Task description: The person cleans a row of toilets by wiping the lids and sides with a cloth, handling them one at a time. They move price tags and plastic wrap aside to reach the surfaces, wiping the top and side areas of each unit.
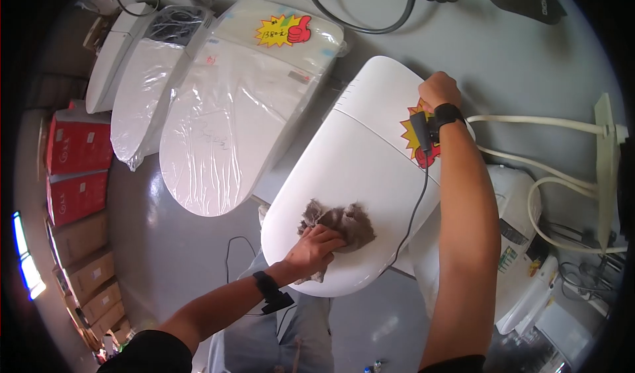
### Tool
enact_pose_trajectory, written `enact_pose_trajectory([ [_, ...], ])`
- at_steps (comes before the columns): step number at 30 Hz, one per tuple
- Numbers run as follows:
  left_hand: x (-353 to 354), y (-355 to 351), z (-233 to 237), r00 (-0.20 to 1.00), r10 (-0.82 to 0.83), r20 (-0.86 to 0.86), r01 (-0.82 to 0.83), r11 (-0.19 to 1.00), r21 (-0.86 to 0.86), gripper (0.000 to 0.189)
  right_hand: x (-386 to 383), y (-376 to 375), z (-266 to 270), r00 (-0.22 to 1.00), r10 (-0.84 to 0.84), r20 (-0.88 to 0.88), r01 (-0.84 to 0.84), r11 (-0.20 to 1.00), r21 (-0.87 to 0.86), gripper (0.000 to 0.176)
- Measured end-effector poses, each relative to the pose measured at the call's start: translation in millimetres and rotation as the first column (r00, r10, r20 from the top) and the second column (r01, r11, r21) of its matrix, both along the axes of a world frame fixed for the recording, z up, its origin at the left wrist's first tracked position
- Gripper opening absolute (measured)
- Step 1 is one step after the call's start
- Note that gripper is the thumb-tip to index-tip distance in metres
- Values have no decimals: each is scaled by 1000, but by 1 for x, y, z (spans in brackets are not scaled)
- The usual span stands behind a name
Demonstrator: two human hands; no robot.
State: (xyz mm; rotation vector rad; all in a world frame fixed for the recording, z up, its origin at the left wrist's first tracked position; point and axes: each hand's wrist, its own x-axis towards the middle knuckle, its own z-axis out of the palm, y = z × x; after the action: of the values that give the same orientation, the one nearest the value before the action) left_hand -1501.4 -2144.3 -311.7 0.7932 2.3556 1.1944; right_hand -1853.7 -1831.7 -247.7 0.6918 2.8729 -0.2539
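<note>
The left hand (316, 247), fingers laid out flat, presses a crumpled grey-brown cloth rag (347, 221) onto the near end of the glossy white oval plastic toilet lid (350, 161). This looks like mid-wipe, and the next stroke needs even pressure. At the lid's far end the right hand (438, 90) curls, but its clasp cannot be told.

Left hand (316, 247) presses rag (344, 219) on lid (350, 161); right hand (438, 90) perhaps steadying.

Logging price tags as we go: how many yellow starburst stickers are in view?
2. The upper sticker sits on the plastic-wrapped lid at top; the lower sticker lies on the bare lid, partly behind the right hand's wrist. More may be hidden.
</note>
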Motion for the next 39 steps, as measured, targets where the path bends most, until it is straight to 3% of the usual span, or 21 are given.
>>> enact_pose_trajectory([
  [2,-2,2,0,998,38,55,-41,997,58,50,-3,2,0,971,-231,59,239,943,-231,25],
  [4,-6,1,1,990,60,126,-71,994,85,49,1,3,-5,969,-242,38,243,928,-283,31],
  [6,-17,2,7,953,248,173,-276,947,163,48,3,16,-25,984,-153,-87,110,920,-375,40],
  [7,-27,3,9,901,346,263,-392,908,147,54,12,17,-27,955,-284,-86,183,792,-583,49],
  [10,-78,10,20,805,518,287,-577,797,180,50,74,33,-52,857,-51,-512,-118,949,-291,44],
  [11,-127,24,33,808,563,173,-589,765,262,47,135,15,-35,776,-308,-550,-141,765,-628,26],
  [12,-155,37,36,811,579,85,-569,746,345,44,163,12,-36,771,-360,-525,-81,762,-642,18],
  [13,-182,52,46,814,577,62,-553,740,383,43,194,15,-58,690,-225,-688,-180,867,-464,19],
  [15,-239,86,54,828,541,-145,-436,785,440,43,249,4,-76,786,-187,-589,-4,952,-307,21],
  [18,-314,139,37,808,430,-403,-227,858,460,43,296,-33,-98,803,-341,-488,123,897,-424,19],
  [20,-357,159,0,789,286,-544,-142,946,290,47,310,-50,-114,764,-189,-617,60,973,-224,15],
  [22,-384,154,-38,817,177,-549,-219,976,-11,42,313,-59,-120,716,-238,-656,82,962,-260,14],
  [25,-413,132,-75,761,281,-585,-453,876,-168,40,309,-60,-116,726,-155,-670,95,987,-126,18],
  [26,-427,106,-103,805,176,-566,-423,839,-342,36,312,-62,-117,727,-190,-659,127,982,-143,18],
  [27,-457,73,-152,813,-201,-546,-261,712,-651,33,312,-62,-117,724,-190,-664,105,981,-166,19],
  [28,-486,38,-221,765,-366,-530,-234,608,-758,31,311,-58,-115,712,-186,-677,83,980,-182,20],
  [29,-427,25,-121,760,-523,-386,-80,514,-854,32,311,-58,-118,706,-221,-672,97,971,-217,22],
  [30,-392,18,-114,914,195,-357,-325,878,-351,35,312,-59,-117,692,-251,-677,128,965,-227,22],
  [32,-316,17,-71,820,552,-151,-572,792,-213,39,314,-57,-116,662,-234,-712,53,962,-266,23],
  [37,-167,34,7,783,622,-18,-620,783,46,48,330,-46,-96,587,-284,-758,-146,884,-444,42],
  [39,-131,66,38,836,500,227,-518,855,23,46,347,-57,-77,663,-446,-601,-312,565,-763,73],
])
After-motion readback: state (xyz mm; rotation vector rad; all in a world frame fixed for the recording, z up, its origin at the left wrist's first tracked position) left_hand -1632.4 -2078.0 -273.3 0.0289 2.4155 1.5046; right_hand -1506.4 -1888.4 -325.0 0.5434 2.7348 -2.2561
